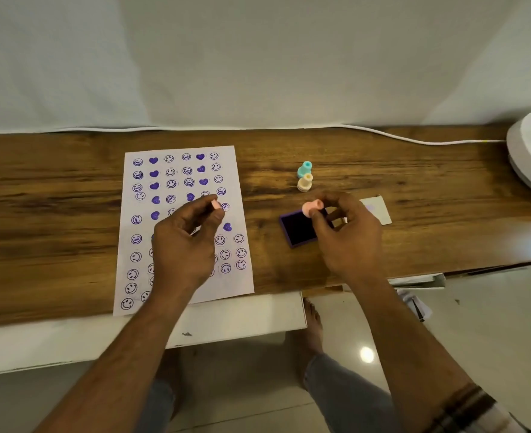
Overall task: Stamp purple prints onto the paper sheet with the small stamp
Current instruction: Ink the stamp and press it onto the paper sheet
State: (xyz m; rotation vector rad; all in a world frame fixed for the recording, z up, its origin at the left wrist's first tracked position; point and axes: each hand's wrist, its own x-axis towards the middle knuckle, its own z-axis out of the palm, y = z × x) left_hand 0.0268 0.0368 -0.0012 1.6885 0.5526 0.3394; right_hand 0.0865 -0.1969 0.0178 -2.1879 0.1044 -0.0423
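Pinching pink stamp (pixel 311 208) in R hand (pixel 345 232) above ink pad (pixel 297 229); L hand (pixel 184 245) grips pink cap (pixel 216 205) over paper (pixel 180 226).

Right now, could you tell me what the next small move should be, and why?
Probably lower the pink stamp in the right hand onto the purple ink pad. It hovers at the pad's far edge, not over the paper sheet, while the left hand pinches a small pink piece, possibly its cap.

Home craft corner, wood-grain worktop (pixel 414 189) against a white cloth backdrop (pixel 258 57), glossy tiled floor (pixel 492 323) below the worktop, bare foot (pixel 312 320) on it, white cable (pixel 414 139) along the worktop's far edge, small stamps (pixel 305 178) upon it
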